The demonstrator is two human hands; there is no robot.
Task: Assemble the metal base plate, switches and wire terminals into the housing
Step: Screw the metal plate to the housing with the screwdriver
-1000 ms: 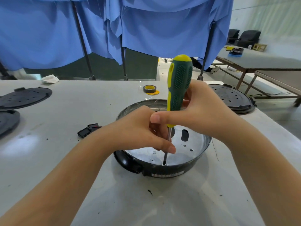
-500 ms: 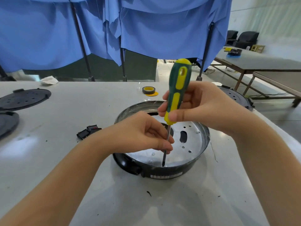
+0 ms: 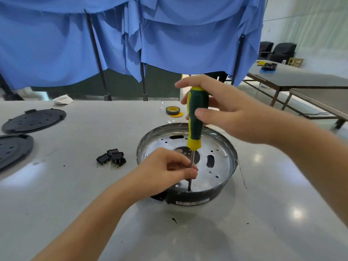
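The round black housing (image 3: 188,199) sits on the table with the shiny metal base plate (image 3: 220,172) lying inside it. A green and yellow screwdriver (image 3: 196,119) stands upright, its tip down at the plate's near edge. My right hand (image 3: 229,112) grips the handle from the right. My left hand (image 3: 169,168) pinches the thin metal shaft low down, just above the plate. Several small black switches (image 3: 112,159) lie in a loose heap on the table left of the housing. No wire terminals are visible.
Two black perforated round lids (image 3: 34,120) (image 3: 11,149) lie at the far left. A roll of yellow-cored tape (image 3: 173,111) sits behind the housing. A white cloth (image 3: 63,99) lies at the table's back edge. Blue curtains hang behind; other tables stand at the right.
My right hand has shifted higher up the screwdriver handle, which has turned. My left hand has stayed on the shaft. The view has pulled back a little.
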